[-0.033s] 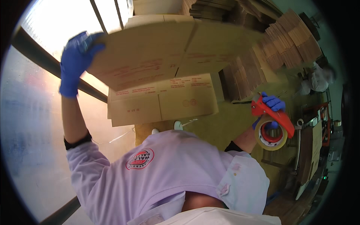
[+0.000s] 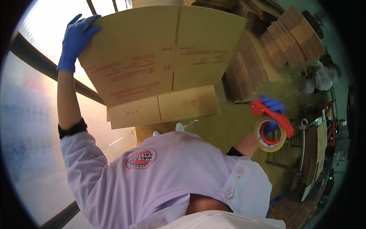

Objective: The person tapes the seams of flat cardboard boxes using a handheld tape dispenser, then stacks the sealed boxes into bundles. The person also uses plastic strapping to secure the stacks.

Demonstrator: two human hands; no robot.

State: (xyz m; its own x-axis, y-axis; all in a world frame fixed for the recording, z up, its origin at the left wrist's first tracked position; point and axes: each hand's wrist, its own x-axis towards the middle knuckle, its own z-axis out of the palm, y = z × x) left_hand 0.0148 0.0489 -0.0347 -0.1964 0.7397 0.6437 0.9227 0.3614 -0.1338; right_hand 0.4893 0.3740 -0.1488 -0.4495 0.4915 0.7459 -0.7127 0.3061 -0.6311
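The person's left hand grips the top left corner of a big brown flat box, which is tipped up in front of the body and hides part of another flat box. The right hand is wrapped around a red tape holder with a roll of tape on it, well apart from the big box.

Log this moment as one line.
left hand: grips flat carton at upper-left corner; right hand: holds red tape dispenser; upper right: stacked cardboard
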